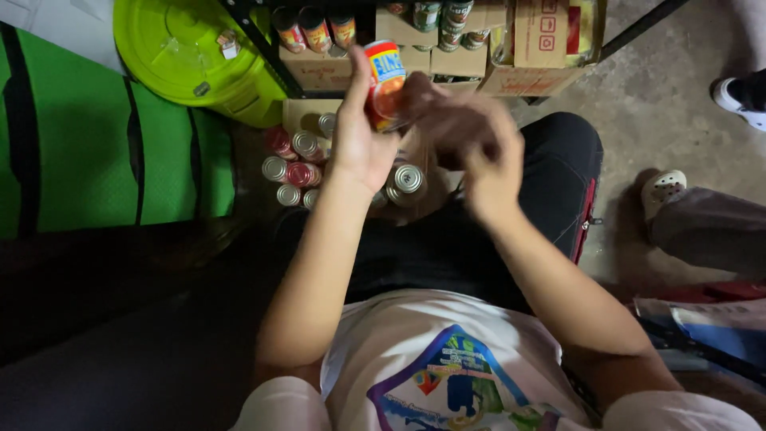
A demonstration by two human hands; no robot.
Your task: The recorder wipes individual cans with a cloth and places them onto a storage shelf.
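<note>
Left hand [361, 144] holds can [384, 84], right hand [479, 148] blurred

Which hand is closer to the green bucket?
Left. The left hand, holding a can, is nearer the green bucket; the blurred right hand is farther off, past the can.

Right hand [471, 140], at one o'clock from centre, smeared by motion blur; its fingers cannot be told apart. Can [385, 84] partly covered by the left hand [363, 132]. Shelf cans [315, 28] at twelve o'clock cut off by the top edge. A bystander's white shoe [738, 100] at two o'clock cropped by the right edge.
</note>
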